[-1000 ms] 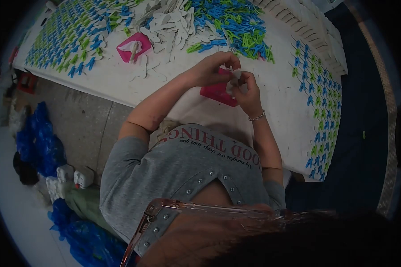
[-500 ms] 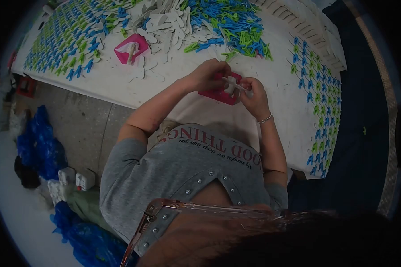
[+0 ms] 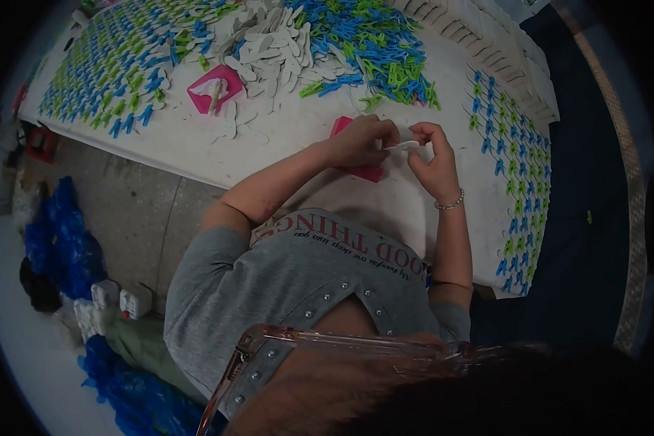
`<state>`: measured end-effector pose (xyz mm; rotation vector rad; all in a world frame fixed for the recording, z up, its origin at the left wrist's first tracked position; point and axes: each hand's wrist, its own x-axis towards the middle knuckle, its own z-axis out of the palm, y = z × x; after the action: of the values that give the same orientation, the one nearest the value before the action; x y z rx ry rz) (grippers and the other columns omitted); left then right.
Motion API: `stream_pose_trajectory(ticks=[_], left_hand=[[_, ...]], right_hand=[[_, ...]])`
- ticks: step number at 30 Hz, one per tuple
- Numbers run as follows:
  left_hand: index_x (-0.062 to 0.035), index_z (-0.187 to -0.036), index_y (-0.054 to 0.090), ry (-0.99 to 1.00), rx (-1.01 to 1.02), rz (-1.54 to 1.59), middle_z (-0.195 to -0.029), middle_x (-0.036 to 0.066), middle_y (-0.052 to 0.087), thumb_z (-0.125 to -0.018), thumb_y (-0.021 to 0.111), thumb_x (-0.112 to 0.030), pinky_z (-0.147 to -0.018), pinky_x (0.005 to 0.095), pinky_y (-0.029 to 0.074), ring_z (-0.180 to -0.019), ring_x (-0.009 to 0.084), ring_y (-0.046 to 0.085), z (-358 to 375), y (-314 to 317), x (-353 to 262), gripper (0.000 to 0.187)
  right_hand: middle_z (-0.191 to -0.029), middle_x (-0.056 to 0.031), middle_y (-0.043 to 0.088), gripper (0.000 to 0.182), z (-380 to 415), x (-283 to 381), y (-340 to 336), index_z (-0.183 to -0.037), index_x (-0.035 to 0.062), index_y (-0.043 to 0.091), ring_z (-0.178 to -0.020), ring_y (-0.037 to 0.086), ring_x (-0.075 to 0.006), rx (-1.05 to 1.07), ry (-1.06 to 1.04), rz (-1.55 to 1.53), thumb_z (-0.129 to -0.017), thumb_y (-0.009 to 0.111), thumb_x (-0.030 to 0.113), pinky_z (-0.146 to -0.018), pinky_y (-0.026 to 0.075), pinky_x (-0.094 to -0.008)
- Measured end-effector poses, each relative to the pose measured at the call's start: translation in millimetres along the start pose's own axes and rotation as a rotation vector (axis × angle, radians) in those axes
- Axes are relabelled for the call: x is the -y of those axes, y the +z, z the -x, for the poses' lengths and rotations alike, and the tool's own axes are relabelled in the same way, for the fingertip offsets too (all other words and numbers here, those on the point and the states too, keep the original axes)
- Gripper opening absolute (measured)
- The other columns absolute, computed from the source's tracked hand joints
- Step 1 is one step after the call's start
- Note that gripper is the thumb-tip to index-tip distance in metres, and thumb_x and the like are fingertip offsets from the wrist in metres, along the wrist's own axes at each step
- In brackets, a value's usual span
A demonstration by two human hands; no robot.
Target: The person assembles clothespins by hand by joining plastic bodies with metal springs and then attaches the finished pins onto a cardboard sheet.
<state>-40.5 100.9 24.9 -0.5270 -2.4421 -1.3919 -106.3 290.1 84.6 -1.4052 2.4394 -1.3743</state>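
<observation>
My left hand (image 3: 362, 139) is closed on one end of a thin white piece (image 3: 402, 145), above a pink holder (image 3: 367, 173) that it partly covers. At the piece's other end, my right hand (image 3: 434, 161) has its thumb and curved index finger around the tip. The piece spans the short gap between both hands. A second pink holder (image 3: 230, 75) with a whitish clip in it lies further left. Beyond my hands is a pile of blue and green clips (image 3: 385, 51), with loose flat white pieces (image 3: 276, 51) beside it.
Rows of blue and green clips (image 3: 116, 69) cover the table's left part, and more rows (image 3: 523, 174) line its right side. Stacked white pieces (image 3: 479, 36) stand at the back right. Blue plastic bags (image 3: 65, 232) lie on the floor at left.
Both hands have moved right relative to the near pink holder, taking the white piece off its middle. My right hand has turned more upright, its fingers more spread.
</observation>
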Motion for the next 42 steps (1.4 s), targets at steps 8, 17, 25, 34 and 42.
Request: stream_pose_trajectory(ticks=[8,17,25,34,42], left_hand=[[-0.0086,-0.105,0.053,-0.166,-0.300,0.319,-0.093,-0.002,0.053,-0.077,0.068,-0.002,-0.081,0.0235,0.040,-0.087,0.0088,0.048,18.2,-38.9,33.3,0.033],[-0.0082,-0.110,0.049,-0.241,-0.315,0.487,-0.091,-0.005,0.047,-0.076,0.068,0.000,-0.081,0.0216,0.038,-0.086,0.0071,0.044,20.8,-49.6,31.5,0.040],[-0.0074,-0.115,0.048,-0.341,-0.283,0.650,-0.094,-0.002,0.055,-0.078,0.060,0.007,-0.080,0.0234,0.044,-0.088,0.0083,0.052,20.0,-49.7,27.4,0.041],[-0.0082,-0.109,0.048,-0.264,-0.199,0.820,-0.087,-0.004,0.051,-0.077,0.065,0.005,-0.071,0.0199,0.041,-0.079,0.0050,0.049,19.0,-39.0,30.5,0.038],[-0.0082,-0.108,0.048,-0.202,-0.158,0.633,-0.089,-0.004,0.048,-0.076,0.065,0.005,-0.074,0.0193,0.039,-0.081,0.0049,0.046,21.8,-40.7,21.3,0.039]], right_hand=[[-0.100,-0.0091,0.061,0.027,-41.3,-61.2,25.5,-0.107,0.0082,0.060,-0.095,0.058,-0.0202,0.162,0.287,0.014,-0.080,0.060,0.005,-0.082,0.047,-0.0320],[-0.099,-0.0120,0.059,0.031,-91.2,-62.8,70.8,-0.109,0.0126,0.060,-0.091,0.059,-0.0320,0.396,-0.179,0.546,-0.079,0.053,0.004,-0.080,0.049,-0.0400],[-0.090,-0.0077,0.059,0.051,-69.2,-52.5,40.4,-0.124,0.0104,0.052,-0.077,0.059,-0.0176,0.195,0.200,0.144,-0.076,0.070,0.015,-0.072,0.050,-0.0294],[-0.103,-0.0057,0.058,0.025,-10.4,-19.3,23.2,-0.110,-0.0012,0.053,-0.091,0.058,-0.0095,-0.139,0.252,-0.683,-0.085,0.061,-0.001,-0.082,0.051,-0.0250],[-0.099,-0.0071,0.064,0.022,6.6,1.2,32.5,-0.107,-0.0027,0.055,-0.095,0.061,-0.0099,-0.051,0.323,-0.656,-0.085,0.062,-0.004,-0.081,0.049,-0.0208]])
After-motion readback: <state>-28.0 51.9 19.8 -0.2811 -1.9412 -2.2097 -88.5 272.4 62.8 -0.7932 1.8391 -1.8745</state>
